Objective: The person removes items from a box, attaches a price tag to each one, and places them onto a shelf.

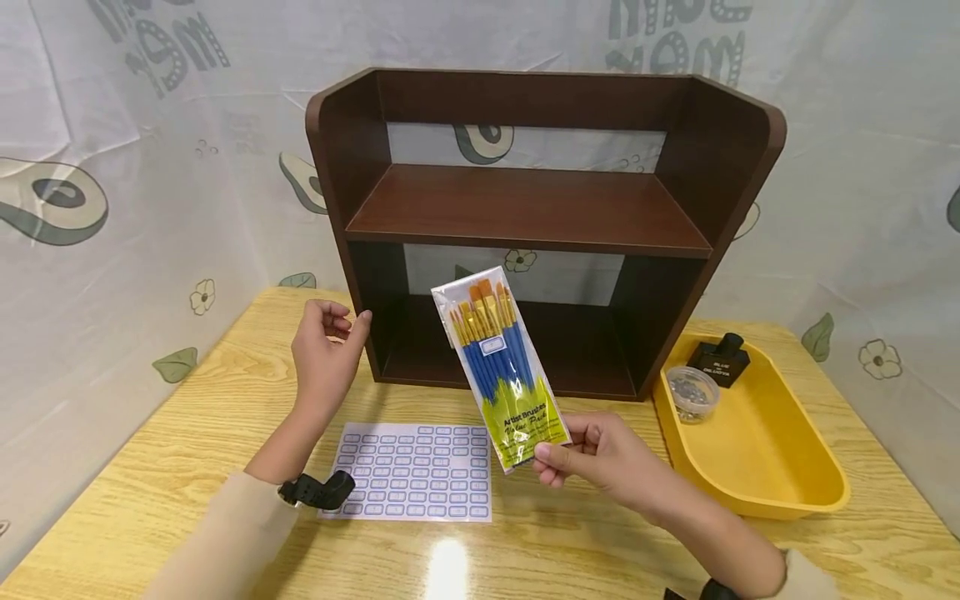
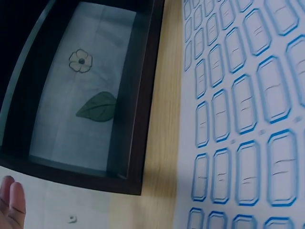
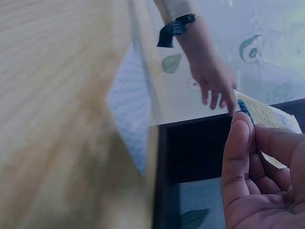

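Observation:
A clear pack of artist brushes [image 1: 504, 367] with blue handles is pinched at its lower right corner by my right hand [image 1: 600, 458]. It tilts in front of the shelf's lower opening, and a small blue-bordered label [image 1: 492, 345] sits on its front. In the right wrist view, thumb and fingers hold the pack's end [image 3: 267, 119]. My left hand [image 1: 326, 354] is raised beside the shelf's left side, fingers loosely bent and holding nothing. Below it on the table lies a sheet of blue-bordered labels [image 1: 412, 472], with a gap in its upper right part.
A dark brown two-tier shelf [image 1: 525, 208] stands at the back of the wooden table [image 1: 570, 542]. To the right is a yellow tray [image 1: 765, 450] with a black bottle [image 1: 720, 360] and a round clear tub [image 1: 692, 393] of small pieces. A patterned curtain [image 1: 187, 125] hangs behind.

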`<action>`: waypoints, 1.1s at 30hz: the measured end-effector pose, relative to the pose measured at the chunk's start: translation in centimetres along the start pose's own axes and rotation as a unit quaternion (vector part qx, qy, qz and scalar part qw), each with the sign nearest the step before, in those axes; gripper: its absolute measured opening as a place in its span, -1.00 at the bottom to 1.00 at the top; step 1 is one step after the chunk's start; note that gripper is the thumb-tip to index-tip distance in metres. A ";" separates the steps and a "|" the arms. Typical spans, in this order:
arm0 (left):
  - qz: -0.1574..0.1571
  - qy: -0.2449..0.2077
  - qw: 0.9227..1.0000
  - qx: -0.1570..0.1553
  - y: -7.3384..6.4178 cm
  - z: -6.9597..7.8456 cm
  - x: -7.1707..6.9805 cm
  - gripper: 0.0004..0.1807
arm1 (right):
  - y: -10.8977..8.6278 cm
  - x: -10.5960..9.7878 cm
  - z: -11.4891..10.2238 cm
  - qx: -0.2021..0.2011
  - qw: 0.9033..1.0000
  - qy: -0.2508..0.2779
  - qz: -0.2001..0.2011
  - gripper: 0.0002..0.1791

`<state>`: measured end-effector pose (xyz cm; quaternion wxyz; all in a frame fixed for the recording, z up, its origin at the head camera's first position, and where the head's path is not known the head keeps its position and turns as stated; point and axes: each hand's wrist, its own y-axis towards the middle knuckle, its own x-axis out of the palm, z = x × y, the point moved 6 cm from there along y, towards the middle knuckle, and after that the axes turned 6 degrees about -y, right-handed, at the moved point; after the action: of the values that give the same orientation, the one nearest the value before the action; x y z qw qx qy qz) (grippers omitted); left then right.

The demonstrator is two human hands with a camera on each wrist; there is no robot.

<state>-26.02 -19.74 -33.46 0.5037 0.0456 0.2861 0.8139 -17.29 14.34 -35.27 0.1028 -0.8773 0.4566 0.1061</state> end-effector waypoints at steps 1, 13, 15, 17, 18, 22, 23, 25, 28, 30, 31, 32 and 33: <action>-0.004 -0.002 1.000 -0.006 0.2 -0.1 0.0 -0.64 | 0.1 -0.2 -0.4 -0.003 1.000 -0.004 0.004 -0.54; -0.071 0.014 0.997 -0.027 1.3 -0.9 1.5 -0.61 | 1.1 -4.1 -5.8 -0.025 0.994 -0.012 0.101 -0.53; -0.069 0.018 0.997 -0.017 1.3 -0.8 1.6 -0.62 | 1.3 -4.9 -6.6 -0.019 0.993 0.005 0.116 -0.52; -0.067 0.021 0.998 -0.008 1.4 -0.7 1.6 -0.64 | 1.7 -5.6 -7.3 -0.011 0.991 0.020 0.131 -0.52; -0.066 0.022 0.998 -0.005 1.3 -0.7 1.6 -0.65 | 1.8 -6.0 -7.6 -0.006 0.990 0.027 0.138 -0.52; -0.063 0.026 0.998 -0.002 1.4 -0.7 1.5 -0.67 | 2.8 -7.0 -9.0 0.002 0.987 0.046 0.157 -0.54; -0.062 0.027 0.998 -0.002 1.4 -0.7 1.4 -0.68 | 3.1 -7.2 -9.3 0.001 0.986 0.049 0.160 -0.55; -0.065 0.028 0.998 -0.003 1.4 -0.8 1.4 -0.68 | 3.6 -7.5 -9.9 -0.002 0.985 0.054 0.166 -0.56; -0.069 0.030 0.997 -0.002 1.4 -0.8 1.5 -0.67 | 4.1 -7.9 -10.8 -0.011 0.983 0.064 0.172 -0.56; -0.073 0.032 0.997 -0.002 1.3 -0.8 1.6 -0.67 | 4.5 -8.1 -11.3 -0.017 0.982 0.073 0.174 -0.54; -0.074 0.034 0.997 -0.002 1.3 -0.9 1.6 -0.67 | 4.7 -8.1 -11.5 -0.019 0.981 0.077 0.175 -0.53; -0.074 0.034 0.997 -0.003 1.3 -0.9 1.6 -0.67 | 4.9 -8.2 -11.6 -0.022 0.981 0.079 0.176 -0.52; -0.075 0.035 0.997 -0.004 1.3 -1.0 1.6 -0.67 | 5.1 -8.2 -11.8 -0.022 0.980 0.081 0.178 -0.51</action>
<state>-28.15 -19.23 -33.93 0.5531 -0.0061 0.3030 0.7760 -25.02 14.58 -22.10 0.0252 -0.7900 0.6095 0.0612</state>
